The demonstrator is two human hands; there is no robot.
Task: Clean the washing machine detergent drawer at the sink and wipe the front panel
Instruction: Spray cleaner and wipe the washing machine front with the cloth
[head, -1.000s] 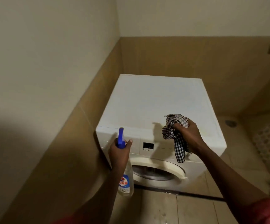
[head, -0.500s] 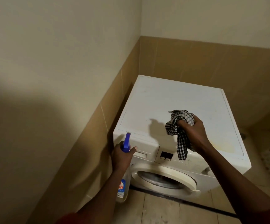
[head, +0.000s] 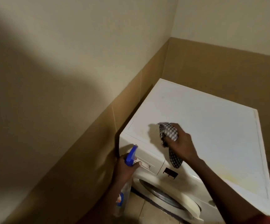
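Observation:
A white front-loading washing machine stands in the room's corner. Its detergent drawer sits shut at the left end of the front panel, beside a small dark display. My left hand grips a clear spray bottle with a blue trigger head, held just in front of the drawer. My right hand holds a bunched black-and-white checked cloth over the machine's front top edge, with one end of the cloth hanging down over the panel.
The tiled wall runs close along the machine's left side. The round door is below the panel. Tiled floor shows in front of the machine.
The view has swung left and closer, so the machine now sits lower right. Both hands keep their grip; the spray bottle has come nearer to the drawer front.

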